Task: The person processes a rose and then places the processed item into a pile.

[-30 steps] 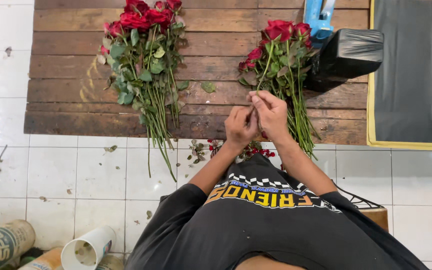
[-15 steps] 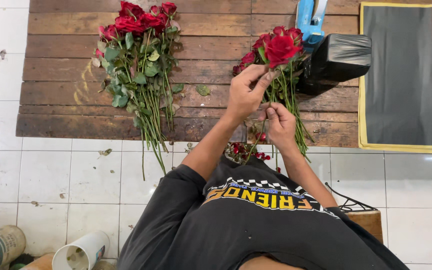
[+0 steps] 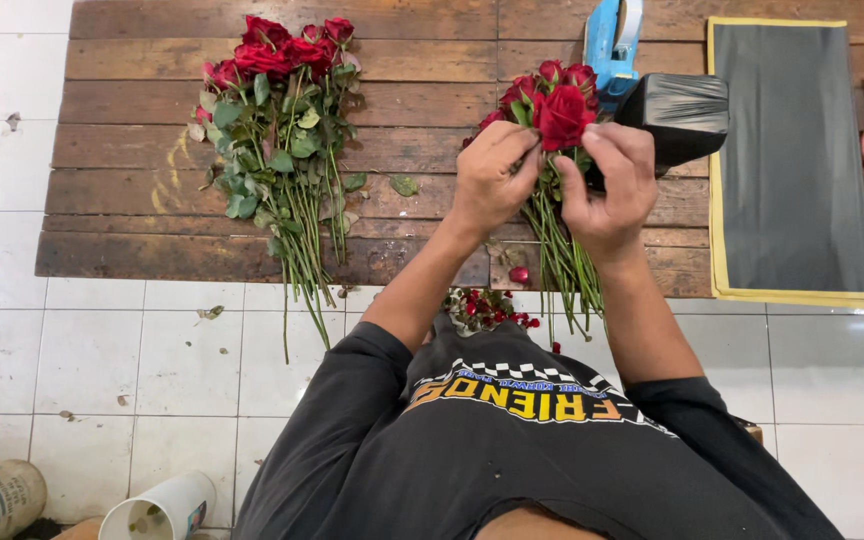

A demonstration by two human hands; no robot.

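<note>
- Red rose with a full, dark bloom: it is held up above the wooden slat board, between both hands, over the smaller bundle of long-stemmed roses lying there.
- Left hand: fingers closed, pinching at the bloom's left side, seemingly on its outer petals.
- Right hand: fingers curled and closed on the bloom's right side and the stem under it.
- Seemingly done: loose red petals and trimmings lie at the board's near edge, and the smaller bundle's lower stems look bare.
- Seemingly left: the larger bunch of red roses with green leaves, well apart to the left, is leafy and untouched.
- Nearby: a black plastic-wrapped block, a blue tool, and a dark sheet with yellow border.
</note>
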